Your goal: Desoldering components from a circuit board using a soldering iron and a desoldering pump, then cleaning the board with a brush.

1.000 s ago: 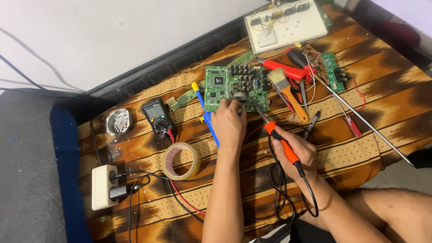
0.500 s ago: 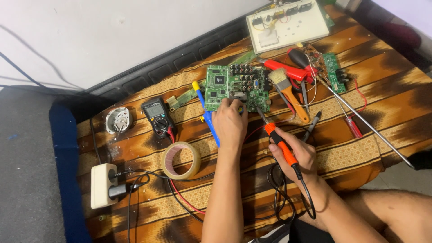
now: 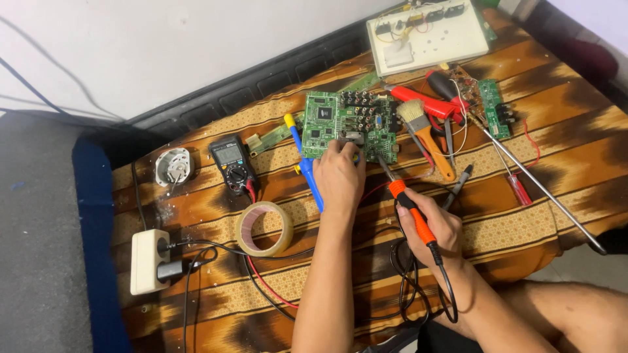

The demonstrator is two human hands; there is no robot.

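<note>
The left hand [image 3: 338, 180] pins the green board [image 3: 350, 125] flat, fingers pressed down; the right hand [image 3: 432, 225] grips the iron [image 3: 409, 206] closed; best keep the board still and the tip steady.

the left hand [image 3: 338, 178] rests on the near edge of a green circuit board [image 3: 348, 124], fingertips on a small metal part there. the right hand [image 3: 428, 225] grips an orange-handled soldering iron [image 3: 405, 199], its tip angled up to the board's near edge. a roll of tape [image 3: 264, 229] lies left of the left forearm, a multimeter [image 3: 230, 161] beyond it (a blue tool [image 3: 304, 160] lies just beside the board's left edge).
</note>
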